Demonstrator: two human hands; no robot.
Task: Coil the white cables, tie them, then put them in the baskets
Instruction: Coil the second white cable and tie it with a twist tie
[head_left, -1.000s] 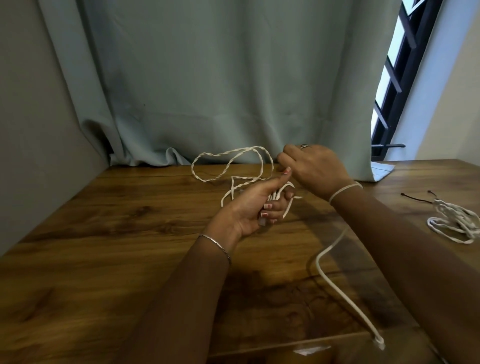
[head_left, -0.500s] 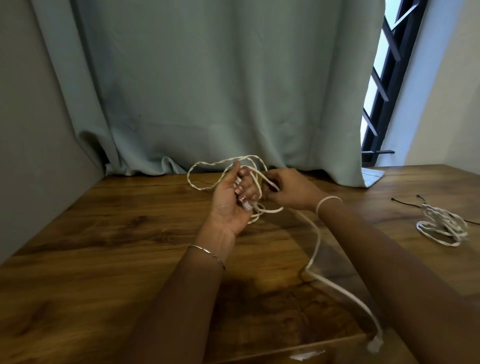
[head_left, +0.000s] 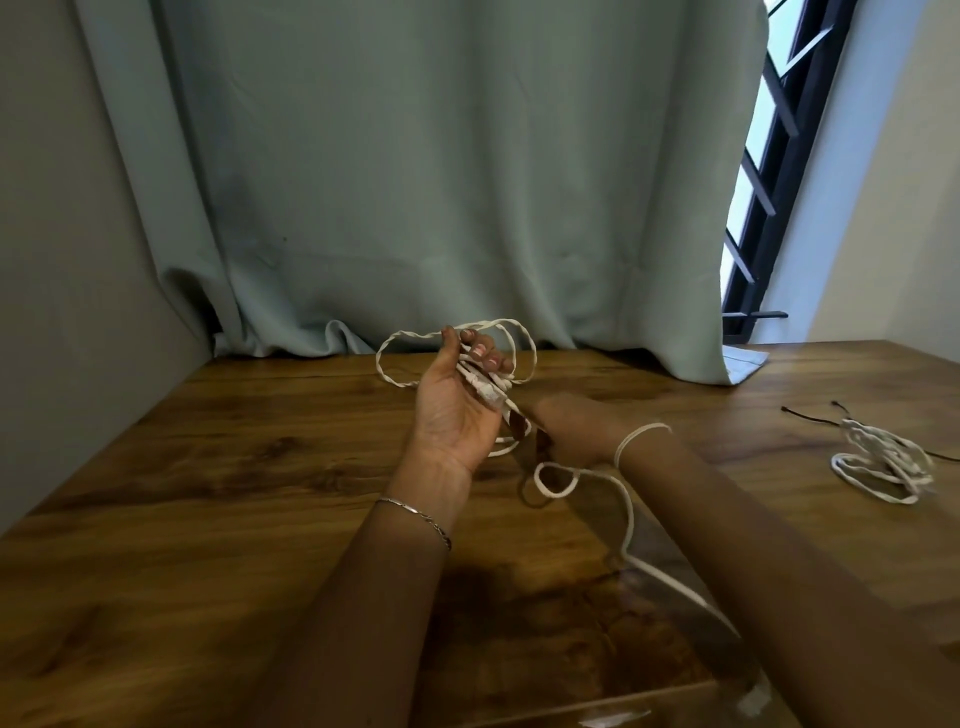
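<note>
A long white cable (head_left: 626, 512) is partly looped around my left hand (head_left: 457, 405), which is raised palm up over the middle of the wooden table (head_left: 208, 493) with its fingers curled on the loops. More twisted loops (head_left: 395, 382) stick out behind that hand. My right hand (head_left: 576, 428) is just right of and below it, pinching the same cable where it runs down. The free tail trails across the table to the near edge, ending in a white plug (head_left: 753, 699). A second white cable (head_left: 883, 462) lies bundled at the right. No basket is in view.
A thin black tie (head_left: 810, 413) lies by the bundled cable at the right. A pale green curtain (head_left: 441, 182) hangs behind the table, a grey wall stands at the left and a barred window (head_left: 769, 156) at the right.
My right hand has dropped from above the left hand's fingers to below and right of them, drawing cable down. My left hand has turned more upright. The tail now forms a small loop on the table.
</note>
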